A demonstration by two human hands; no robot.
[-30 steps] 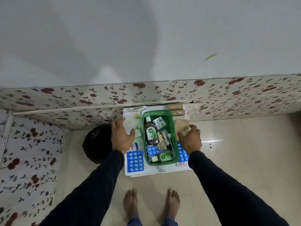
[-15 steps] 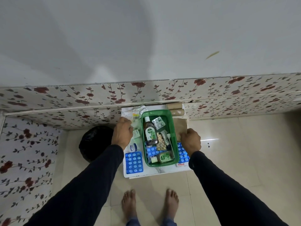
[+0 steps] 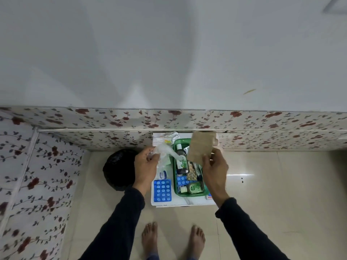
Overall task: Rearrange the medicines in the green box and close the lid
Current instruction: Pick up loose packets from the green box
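The green box (image 3: 176, 188) stands open on a small white table (image 3: 180, 202). Inside lie a dark bottle (image 3: 181, 160), loose pill strips, a blue blister pack (image 3: 183, 181) and a small green bottle (image 3: 193, 188). My left hand (image 3: 145, 167) is raised left of the box and grips a crumpled clear plastic bag (image 3: 164, 153). My right hand (image 3: 215, 169) holds a brown paper packet (image 3: 200, 147) above the box's far right part, hiding some of its contents. No lid is visible.
A blue blister pack (image 3: 162, 190) and a small white jar (image 3: 162, 174) lie on the table left of the box. More packets (image 3: 165, 137) sit at the table's back. A black bag (image 3: 120, 169) stands on the floor at the left. A floral wall panel runs behind.
Both hands rose from the table. The left lifted the clear plastic bag from the left of the box; the right lifted the brown packet from the right side to above the box.
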